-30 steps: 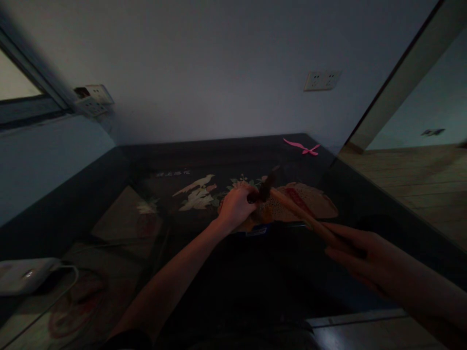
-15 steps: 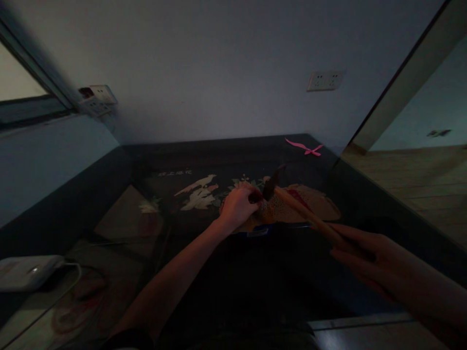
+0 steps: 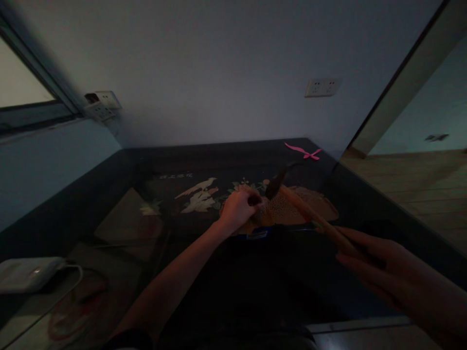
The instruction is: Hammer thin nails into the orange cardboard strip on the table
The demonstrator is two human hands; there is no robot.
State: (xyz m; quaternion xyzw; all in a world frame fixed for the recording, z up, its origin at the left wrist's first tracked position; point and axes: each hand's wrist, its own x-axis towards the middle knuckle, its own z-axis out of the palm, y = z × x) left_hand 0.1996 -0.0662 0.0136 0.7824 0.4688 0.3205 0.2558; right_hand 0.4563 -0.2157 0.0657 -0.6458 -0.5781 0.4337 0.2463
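My right hand (image 3: 379, 262) is closed round the wooden handle of a hammer (image 3: 306, 210). Its dark metal head (image 3: 278, 182) is a little to the right of my left hand (image 3: 241, 206), above a brown flat piece (image 3: 284, 206) dotted with many small marks or holes. The fingers of my left hand are pinched together over the left part of this piece. What they hold, if anything, is too dark and small to make out. A blue-and-white label or packet (image 3: 259, 234) shows at the near edge of the brown piece.
The dark tabletop (image 3: 204, 155) bears a printed bird and flowers. A pink ribbon (image 3: 306, 153) lies at the back right. At the left is a white power strip or adapter (image 3: 31, 274) with a cable. Sockets (image 3: 323, 88) are on the wall behind.
The hammer head has shifted slightly to the right, away from my left fingers, and my right hand has moved slightly right. My left hand stays pinched in nearly the same place.
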